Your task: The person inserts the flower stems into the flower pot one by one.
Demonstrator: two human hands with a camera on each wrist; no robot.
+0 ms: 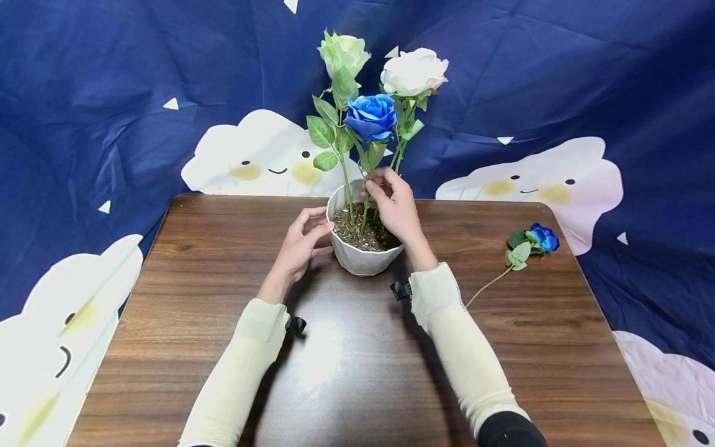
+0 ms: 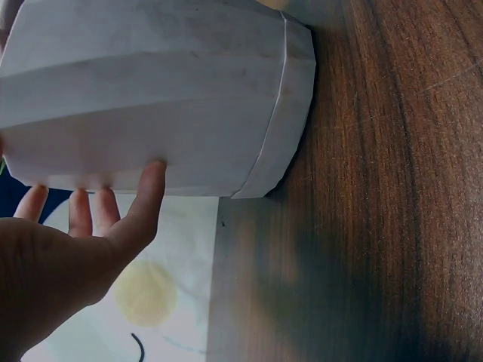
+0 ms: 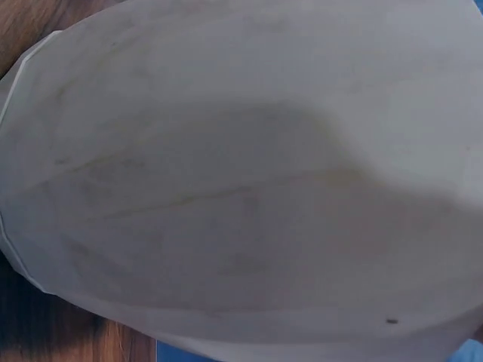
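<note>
A white faceted flowerpot holding dark soil stands on the table. Three artificial roses rise from it: a pale green rose, a white rose and a blue rose in front. The right hand pinches the blue rose's stem above the soil, between thumb and fingers. Against the pot's left side the left hand rests its fingertips, its fingers spread rather than wrapped round. In the left wrist view these fingers touch the pot wall. Only the pot's wall fills most of the right wrist view; that hand is hidden there.
Another blue flower with a thin stem and leaves lies on the brown wooden table, right of the right forearm. Behind the table hangs a dark blue cloth printed with smiling white clouds.
</note>
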